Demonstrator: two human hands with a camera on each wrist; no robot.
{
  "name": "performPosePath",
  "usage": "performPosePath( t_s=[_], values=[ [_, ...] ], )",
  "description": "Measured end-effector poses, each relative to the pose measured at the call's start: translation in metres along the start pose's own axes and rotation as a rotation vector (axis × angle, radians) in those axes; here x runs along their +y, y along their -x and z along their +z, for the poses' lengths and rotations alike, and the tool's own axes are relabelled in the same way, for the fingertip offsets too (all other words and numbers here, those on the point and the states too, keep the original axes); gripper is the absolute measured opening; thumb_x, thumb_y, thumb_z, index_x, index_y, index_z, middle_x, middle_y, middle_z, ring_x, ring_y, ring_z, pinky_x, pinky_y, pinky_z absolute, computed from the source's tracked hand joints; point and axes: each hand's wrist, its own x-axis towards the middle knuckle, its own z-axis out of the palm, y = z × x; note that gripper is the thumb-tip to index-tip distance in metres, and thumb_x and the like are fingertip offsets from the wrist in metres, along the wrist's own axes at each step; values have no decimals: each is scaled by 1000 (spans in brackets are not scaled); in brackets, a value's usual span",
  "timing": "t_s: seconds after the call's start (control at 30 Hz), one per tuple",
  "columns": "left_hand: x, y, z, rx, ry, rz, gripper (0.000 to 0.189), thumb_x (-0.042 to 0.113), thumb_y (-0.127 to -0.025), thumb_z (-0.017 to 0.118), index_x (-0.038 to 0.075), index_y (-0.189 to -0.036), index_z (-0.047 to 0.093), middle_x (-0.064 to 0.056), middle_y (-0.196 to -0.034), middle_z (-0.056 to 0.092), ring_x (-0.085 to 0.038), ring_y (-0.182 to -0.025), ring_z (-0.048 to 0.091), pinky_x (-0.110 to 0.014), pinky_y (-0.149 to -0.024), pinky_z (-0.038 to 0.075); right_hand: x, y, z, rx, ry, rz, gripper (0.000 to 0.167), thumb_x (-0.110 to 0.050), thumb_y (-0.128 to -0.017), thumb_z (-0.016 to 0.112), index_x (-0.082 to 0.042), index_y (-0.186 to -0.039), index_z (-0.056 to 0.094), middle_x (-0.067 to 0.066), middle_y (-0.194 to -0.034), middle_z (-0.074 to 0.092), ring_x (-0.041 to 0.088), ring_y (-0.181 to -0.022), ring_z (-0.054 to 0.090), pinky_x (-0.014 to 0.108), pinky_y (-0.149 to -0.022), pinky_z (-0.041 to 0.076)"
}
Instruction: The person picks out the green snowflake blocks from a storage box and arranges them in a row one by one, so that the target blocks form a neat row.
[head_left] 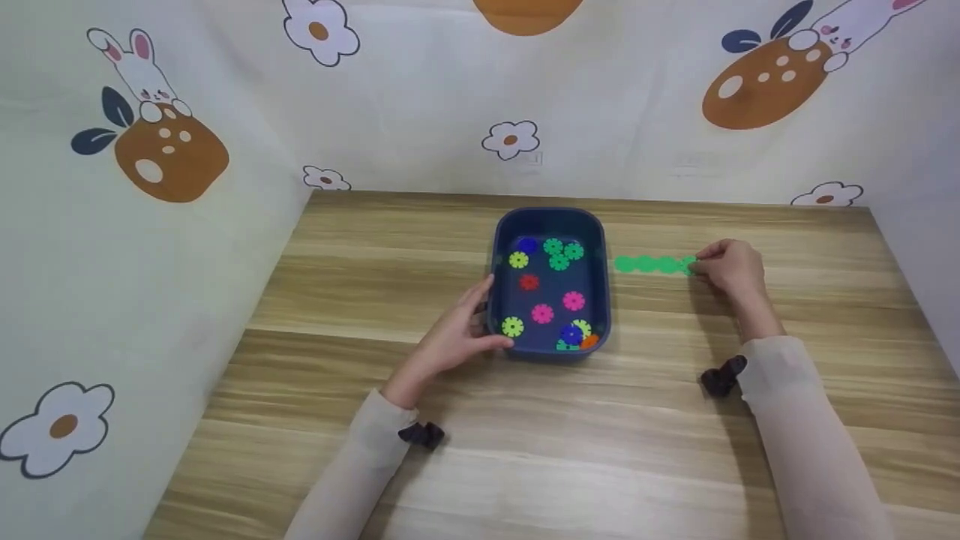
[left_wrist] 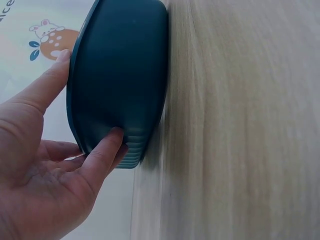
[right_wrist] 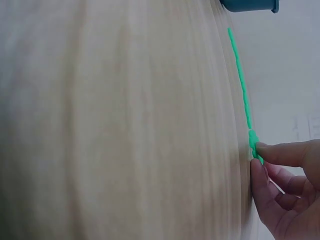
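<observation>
My left hand (head_left: 454, 334) rests against the left side of a dark blue plastic bin (head_left: 608, 285), with the thumb at its near-left rim. In the left wrist view, its extended fingers (left_wrist: 102, 152) touch the bin's outer wall. To the right of the bin, a row of green notched discs (head_left: 646, 264) runs sideways along the table. At the row's right end, my right hand (head_left: 735, 268) pinches a green notched disc (right_wrist: 253, 140) between thumb and fingertips, close over the table; the fingers partly hide it.
Inside the bin lie loose notched discs, among them a red disc (head_left: 529, 282), a pink disc (head_left: 574, 301), and several green discs (head_left: 559, 262). A patterned cloth (head_left: 420, 97) stands behind the wooden table (head_left: 570, 450) and along its left side.
</observation>
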Motion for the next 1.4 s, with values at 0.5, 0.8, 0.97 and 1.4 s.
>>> performPosePath(
  t_s=[0.5, 0.8, 0.97, 1.4],
  values=[
    [-2, 0, 0, 17, -70, 11, 105, 24, -81, 83, 8, -160, 17, -18, -165, 18, -37, -143, 41, -38, -106, 52, -3, -1, 2, 0, 30, 27, 26, -16, -92, 69, 5, -106, 68, 21, -109, 67, 23, -90, 53, 24, -72, 40],
    [0, 1, 0, 29, -115, 9, 104, 28, -81, 83, 9, -160, 18, -18, -165, 19, -37, -142, 42, -38, -108, 50, -1, 0, -1, 4, -17, 0, 27, -16, -92, 70, 4, -109, 68, 15, -102, 68, 16, -83, 52, 18, -66, 41],
    [-1, 1, 0, 31, -115, 9, 105, 27, -81, 83, 9, -160, 18, -18, -165, 19, -37, -142, 43, -37, -108, 50, -2, 0, -2, 17, -89, 4, 28, -17, -93, 69, 3, -112, 66, -1, -87, 66, 5, -73, 55, 11, -60, 46],
    [-3, -1, 0, 1, 1, 24, 104, 18, -82, 82, 6, -160, 15, -21, -165, 15, -39, -142, 42, -38, -105, 53, -28, 6, -2, 62, -191, -57, 25, -16, -94, 68, 3, -111, 67, -8, -80, 62, -2, -65, 59, 10, -59, 50]
  ],
)
